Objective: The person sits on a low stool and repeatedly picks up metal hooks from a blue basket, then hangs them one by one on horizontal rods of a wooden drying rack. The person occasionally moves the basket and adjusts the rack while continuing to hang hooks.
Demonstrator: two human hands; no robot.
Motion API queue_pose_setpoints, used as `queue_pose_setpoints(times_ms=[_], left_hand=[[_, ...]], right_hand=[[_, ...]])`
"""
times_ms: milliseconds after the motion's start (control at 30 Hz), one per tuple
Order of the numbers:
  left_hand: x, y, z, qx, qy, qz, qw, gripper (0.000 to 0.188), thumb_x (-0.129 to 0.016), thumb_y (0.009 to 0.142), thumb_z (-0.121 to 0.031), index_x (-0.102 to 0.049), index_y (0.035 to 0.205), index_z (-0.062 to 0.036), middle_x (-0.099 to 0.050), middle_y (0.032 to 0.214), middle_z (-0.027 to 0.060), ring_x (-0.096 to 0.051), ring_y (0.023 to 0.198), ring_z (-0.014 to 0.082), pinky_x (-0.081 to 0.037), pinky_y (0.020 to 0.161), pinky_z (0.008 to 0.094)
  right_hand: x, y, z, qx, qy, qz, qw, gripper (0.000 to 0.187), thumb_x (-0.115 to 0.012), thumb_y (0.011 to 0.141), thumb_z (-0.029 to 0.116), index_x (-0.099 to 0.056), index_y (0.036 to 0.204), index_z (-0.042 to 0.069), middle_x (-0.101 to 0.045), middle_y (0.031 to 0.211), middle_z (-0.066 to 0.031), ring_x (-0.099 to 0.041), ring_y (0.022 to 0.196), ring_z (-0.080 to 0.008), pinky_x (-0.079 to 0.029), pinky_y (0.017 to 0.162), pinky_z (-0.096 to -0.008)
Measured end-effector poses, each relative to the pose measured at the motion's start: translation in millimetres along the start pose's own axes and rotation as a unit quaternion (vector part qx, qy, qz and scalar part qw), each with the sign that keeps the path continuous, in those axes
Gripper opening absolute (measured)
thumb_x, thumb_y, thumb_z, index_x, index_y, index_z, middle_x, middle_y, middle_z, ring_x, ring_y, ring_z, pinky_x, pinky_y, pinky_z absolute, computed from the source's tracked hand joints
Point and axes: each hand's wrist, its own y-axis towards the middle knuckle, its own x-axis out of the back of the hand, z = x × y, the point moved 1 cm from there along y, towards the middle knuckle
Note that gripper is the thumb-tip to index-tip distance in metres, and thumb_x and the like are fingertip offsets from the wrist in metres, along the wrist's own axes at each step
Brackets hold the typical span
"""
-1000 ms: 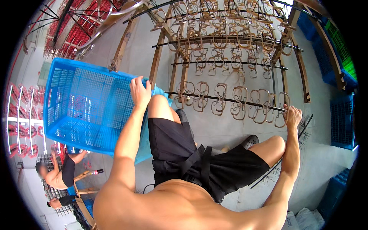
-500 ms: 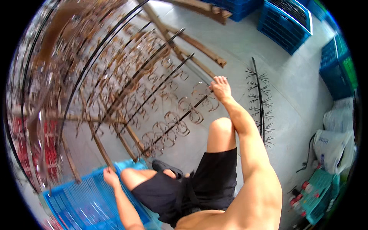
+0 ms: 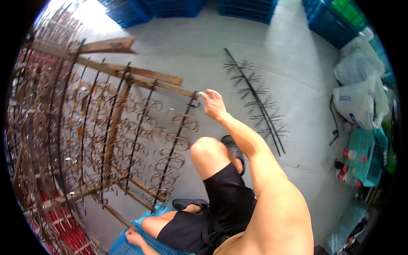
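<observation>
A wooden rack carries several black rods, hung with thin brown looped pieces that look like eyeglass frames. The nearest rod (image 3: 172, 148) slants between my hands, one end by the upper wooden rail (image 3: 170, 88). My right hand (image 3: 213, 105) is at that rail's tip, its fingers loosely bent and apart; a small whitish spot shows at the fingertips. Low on the left, my left hand (image 3: 135, 238) is closed around the end of a lower wooden bar (image 3: 120, 216). Beneath it is a blue plastic crate (image 3: 123, 244), partly out of view.
A bare spiked black rod (image 3: 255, 100) lies on the grey floor. Blue crates (image 3: 248, 10) line the far side. White bags (image 3: 361, 102) and a teal basket (image 3: 376, 163) with bottles stand at the right. Red bundled material (image 3: 70, 229) lies under the rack.
The view has turned, so the rack and floor rod appear at new angles. My right hand's fingers have loosened at the rail's tip. My left hand stays at the lower bar's end.
</observation>
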Motion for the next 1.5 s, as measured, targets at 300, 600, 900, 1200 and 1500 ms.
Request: queue_pose_setpoints(times_ms=[300, 600, 900, 1200, 1500], left_hand=[[-6.7, 20.0, 6.1, 0.004, 0.106, -0.010, 0.994, 0.023, -0.061, 0.083, -0.023, -0.062, 0.081, -0.0002, -0.065, 0.075, 0.0165, -0.062, 0.069, 0.0343, -0.046, 0.063, 0.0441], [-17.6, 49.9, -8.9, 0.045, 0.183, 0.036, 0.982, 0.017, -0.062, 0.080, -0.016, -0.062, 0.079, 0.0008, -0.064, 0.075, 0.0159, -0.061, 0.069, 0.0320, -0.047, 0.064, 0.0412], [6.1, -13.5, -145.1, -0.136, 0.086, 0.040, 0.986, 0.024, -0.060, 0.081, -0.023, -0.063, 0.083, 0.0011, -0.064, 0.081, 0.0174, -0.061, 0.076, 0.0332, -0.048, 0.069, 0.0417], [80.7, -88.7, -272.5, -0.400, -0.012, 0.131, 0.907, 0.034, -0.058, 0.083, -0.031, -0.064, 0.089, 0.0015, -0.065, 0.089, 0.0191, -0.062, 0.086, 0.0347, -0.049, 0.075, 0.0423], [62.2, -290.2, -619.9, -0.365, -0.420, 0.482, 0.676, 0.013, -0.069, 0.079, -0.008, -0.061, 0.073, 0.0004, -0.056, 0.063, 0.0006, -0.046, 0.058, 0.0049, -0.040, 0.053, 0.0211]], right_hand=[[168.1, -314.7, -191.5, -0.715, -0.167, 0.125, 0.668, 0.051, -0.057, 0.080, 0.026, -0.045, 0.124, 0.004, -0.047, 0.126, -0.0163, -0.044, 0.119, -0.0321, -0.038, 0.099, -0.0441], [131.2, -316.0, -195.8, -0.665, -0.124, 0.192, 0.711, 0.053, -0.057, 0.081, 0.028, -0.040, 0.125, 0.004, -0.042, 0.128, -0.0165, -0.042, 0.120, -0.0323, -0.037, 0.098, -0.0449], [205.9, -395.8, -97.4, -0.482, 0.012, 0.368, 0.795, 0.038, -0.056, 0.077, 0.033, -0.064, 0.098, 0.003, -0.063, 0.103, -0.0190, -0.060, 0.098, -0.0333, -0.049, 0.083, -0.0420], [207.6, -475.5, 49.9, -0.483, 0.050, 0.248, 0.838, 0.036, -0.046, 0.087, 0.039, -0.062, 0.100, 0.009, -0.063, 0.099, -0.0176, -0.059, 0.094, -0.0355, -0.047, 0.082, -0.0430], [254.0, -456.4, 100.2, -0.585, -0.047, 0.251, 0.770, 0.030, -0.051, 0.087, 0.030, -0.062, 0.103, 0.007, -0.057, 0.102, -0.0189, -0.055, 0.094, -0.0380, -0.045, 0.078, -0.0508]])
